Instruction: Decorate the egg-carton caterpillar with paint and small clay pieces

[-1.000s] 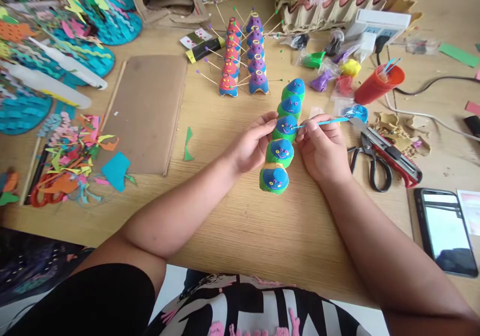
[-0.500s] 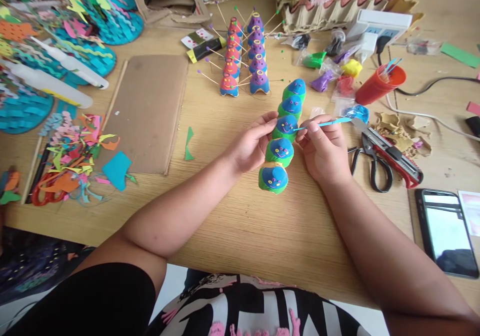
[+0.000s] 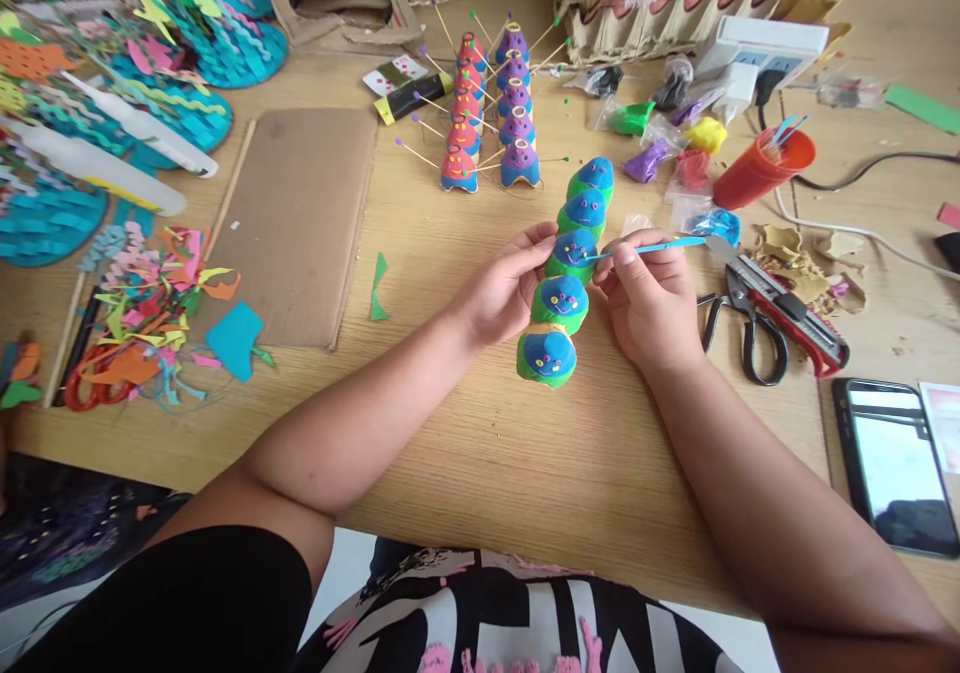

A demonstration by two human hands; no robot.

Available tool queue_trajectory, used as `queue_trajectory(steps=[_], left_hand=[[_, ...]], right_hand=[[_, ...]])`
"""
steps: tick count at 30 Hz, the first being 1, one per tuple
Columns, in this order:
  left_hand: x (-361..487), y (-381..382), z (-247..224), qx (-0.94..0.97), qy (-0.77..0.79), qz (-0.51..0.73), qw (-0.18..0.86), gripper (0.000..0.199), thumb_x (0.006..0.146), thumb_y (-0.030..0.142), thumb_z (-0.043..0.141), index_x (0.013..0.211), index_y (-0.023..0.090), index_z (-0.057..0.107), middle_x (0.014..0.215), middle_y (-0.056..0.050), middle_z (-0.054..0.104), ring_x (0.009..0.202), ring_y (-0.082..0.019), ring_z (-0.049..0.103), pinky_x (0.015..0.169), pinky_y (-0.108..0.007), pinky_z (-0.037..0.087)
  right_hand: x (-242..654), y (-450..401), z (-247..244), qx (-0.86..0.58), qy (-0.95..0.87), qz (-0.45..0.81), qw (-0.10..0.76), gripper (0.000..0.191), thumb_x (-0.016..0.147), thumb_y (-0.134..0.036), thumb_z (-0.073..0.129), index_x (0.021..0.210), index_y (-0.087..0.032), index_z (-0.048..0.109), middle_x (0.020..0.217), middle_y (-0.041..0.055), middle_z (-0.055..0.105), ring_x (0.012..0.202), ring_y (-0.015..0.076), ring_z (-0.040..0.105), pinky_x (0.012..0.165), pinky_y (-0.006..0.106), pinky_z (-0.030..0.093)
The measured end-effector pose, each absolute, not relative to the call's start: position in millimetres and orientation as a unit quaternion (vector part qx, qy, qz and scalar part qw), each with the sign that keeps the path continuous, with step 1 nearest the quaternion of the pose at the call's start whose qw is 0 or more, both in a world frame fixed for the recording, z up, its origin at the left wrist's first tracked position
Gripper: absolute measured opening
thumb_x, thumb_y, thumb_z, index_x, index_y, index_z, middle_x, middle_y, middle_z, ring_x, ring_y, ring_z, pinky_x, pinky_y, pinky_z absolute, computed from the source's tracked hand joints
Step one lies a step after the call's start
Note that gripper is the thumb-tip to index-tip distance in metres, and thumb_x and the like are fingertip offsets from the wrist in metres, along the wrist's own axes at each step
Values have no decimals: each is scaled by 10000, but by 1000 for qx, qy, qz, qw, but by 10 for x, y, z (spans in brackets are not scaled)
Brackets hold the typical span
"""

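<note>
A blue and green caterpillar-like strip [image 3: 562, 298] of several bumps slants across the middle of the view, small faces on its bumps. My left hand [image 3: 510, 283] grips its left side, fingers partly behind it. My right hand [image 3: 651, 298] is closed on a thin blue tool [image 3: 671, 244], whose tip touches the face on the middle bump. Yellow rings and small purple dots mark the two nearest bumps. Beyond the strip stand a red and blue row [image 3: 459, 133] and a purple and blue row [image 3: 519, 128] with pins stuck in them.
On the right lie black-handled scissors [image 3: 765, 348], a red cutter [image 3: 791, 308], a phone [image 3: 896, 463] and a tilted orange cup [image 3: 765, 168]. Bagged clay [image 3: 645, 161] sits behind. To the left are cardboard [image 3: 292, 223], paper scraps [image 3: 142, 323] and glue bottles [image 3: 97, 168].
</note>
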State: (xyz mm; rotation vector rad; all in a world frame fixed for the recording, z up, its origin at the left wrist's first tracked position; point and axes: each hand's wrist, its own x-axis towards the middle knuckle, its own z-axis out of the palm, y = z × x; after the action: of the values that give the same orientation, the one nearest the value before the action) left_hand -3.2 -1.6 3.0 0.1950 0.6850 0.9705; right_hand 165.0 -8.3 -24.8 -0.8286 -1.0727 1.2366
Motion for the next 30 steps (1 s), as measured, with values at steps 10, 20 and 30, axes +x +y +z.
queue_trajectory(steps=[10,20,30], left_hand=[[-32,-15,21,71,322,449,831,340,1054,308,546,1378,292,650,901,1,825,748,-144,777,745,-243,570],[-29,-20,24,82,327,449,827,331,1050,259,540,1350,287,676,913,1,828,799,-158,786,786,-269,569],[-32,-25,21,73,311,455,831,275,1056,305,554,1297,248,674,894,-15,812,759,-158,794,712,-246,603]], right_hand=[[1635,-87,-243,-374,-458,530,608,368,828,-556,842,847,-272,609,735,-47,588,683,118,582,690,288,555],[1630,-96,-218,-370,-453,537,609,378,830,-554,839,841,-270,591,737,-49,570,691,114,584,681,280,547],[1626,-96,-221,-369,-447,534,616,374,817,-555,850,848,-282,596,716,-56,560,678,113,593,659,274,549]])
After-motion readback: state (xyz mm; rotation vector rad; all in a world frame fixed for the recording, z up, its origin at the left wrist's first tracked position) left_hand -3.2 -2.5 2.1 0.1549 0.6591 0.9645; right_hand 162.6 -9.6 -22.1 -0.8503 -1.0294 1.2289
